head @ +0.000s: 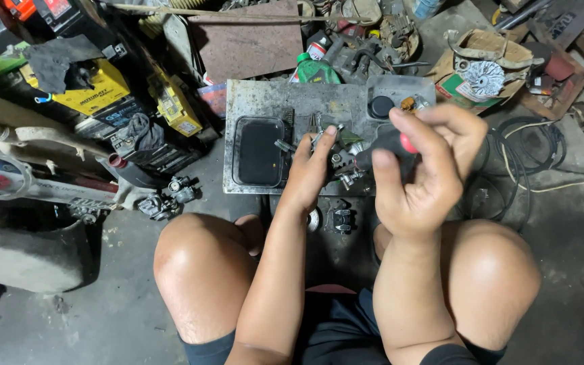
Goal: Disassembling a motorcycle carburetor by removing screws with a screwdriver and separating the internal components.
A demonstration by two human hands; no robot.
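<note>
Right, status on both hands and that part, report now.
Right hand gripping black screwdriver handle with red cap. Left hand steadying small metal part on grimy metal tray. Black oil pan beside, nothing blocking.

board (265, 101): on the floor before the knees
tray (259, 152): on the board, left part
left hand (311, 169): over the board's middle, right of the tray
right hand (419, 169): right of the left hand, around a screwdriver handle (393, 145)
bottle (315, 69): behind the board
</note>
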